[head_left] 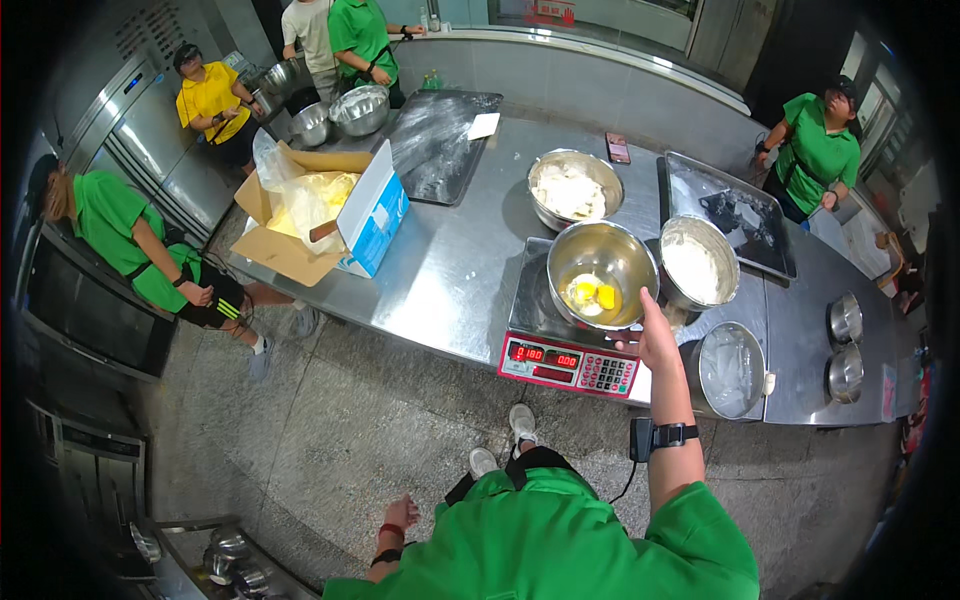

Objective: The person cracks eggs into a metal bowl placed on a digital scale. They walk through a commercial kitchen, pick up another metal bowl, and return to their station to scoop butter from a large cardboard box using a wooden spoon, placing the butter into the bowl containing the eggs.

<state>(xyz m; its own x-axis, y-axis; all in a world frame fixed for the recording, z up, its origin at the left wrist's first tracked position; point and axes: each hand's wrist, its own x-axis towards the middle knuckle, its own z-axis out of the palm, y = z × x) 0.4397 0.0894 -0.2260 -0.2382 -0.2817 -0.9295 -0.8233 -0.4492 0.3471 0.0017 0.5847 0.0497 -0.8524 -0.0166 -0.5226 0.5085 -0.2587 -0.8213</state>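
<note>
Support surface: one long stainless-steel table [440, 280]. One red-fronted electronic scale [570, 372] stands at its near edge. The round, polished stainless-steel bowl [612, 250] is directly over the scale's plate; whether it rests there or is slightly raised cannot be told.

Handling: expect the bowl to be stiff and fairly light, with smooth walls that may slip if greasy. Take hold at the rim, thumb at the edge and fingers supporting the wall below; keep it level. The small yellow lumps [606, 297] inside are probably soft and liable to slide.

Hands: the right hand [655, 338] grips the bowl at its near right rim. The left hand [402, 511] hangs low beside the body, fingers loosely relaxed, nothing visible in it.

Count, other items on the table:
- Dark rectangular baking trays [425, 170]: two.
- Open blue-and-white cardboard box [375, 225]: one.
- Round steel vessels with white contents [545, 208]: two.
- Deep steel vessel with clear plastic inside [698, 375]: one.
- Small steel bowls [845, 318], right end: two.
- Phone [618, 148]: one.
</note>
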